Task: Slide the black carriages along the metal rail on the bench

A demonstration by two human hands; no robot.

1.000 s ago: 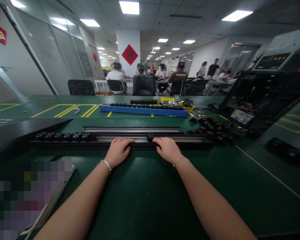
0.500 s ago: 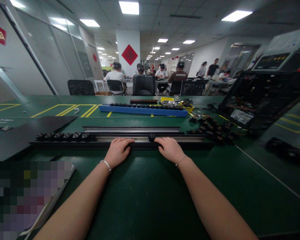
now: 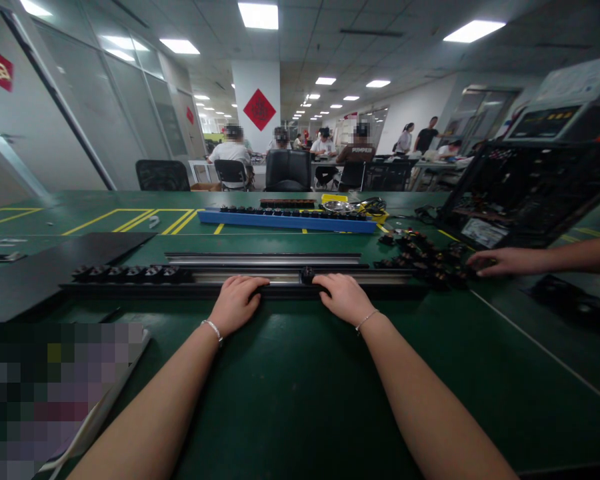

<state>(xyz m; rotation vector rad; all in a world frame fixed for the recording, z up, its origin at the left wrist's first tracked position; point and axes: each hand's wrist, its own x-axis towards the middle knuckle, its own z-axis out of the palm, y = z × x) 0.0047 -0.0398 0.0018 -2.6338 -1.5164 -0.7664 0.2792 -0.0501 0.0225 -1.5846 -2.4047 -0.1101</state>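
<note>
A long black rail (image 3: pixel 145 289) with a silvery channel lies crosswise on the green table. My left hand (image 3: pixel 237 303) grips its near edge left of the middle, fingers over the top and thumb on the near side. At the channel's middle sits a small black block (image 3: pixel 307 275), and the fingertips of my right hand (image 3: pixel 346 298) are closed at its right side; the exact grip is partly hidden. Several similar black blocks (image 3: pixel 127 273) stand in a row at the rail's left end. Just behind lies a second rail (image 3: pixel 263 258).
A blue strip (image 3: pixel 285 221) bearing black parts lies farther back. At right is a heap of black parts (image 3: pixel 420 257), with another person's hand (image 3: pixel 497 261) at its edge. An open black case (image 3: pixel 520 200) stands behind. A dark sheet (image 3: pixel 55 267) lies left.
The small black block and my right hand have shifted slightly right along the rail. Another person's hand has come in from the right to the heap. My left hand has stayed put.
</note>
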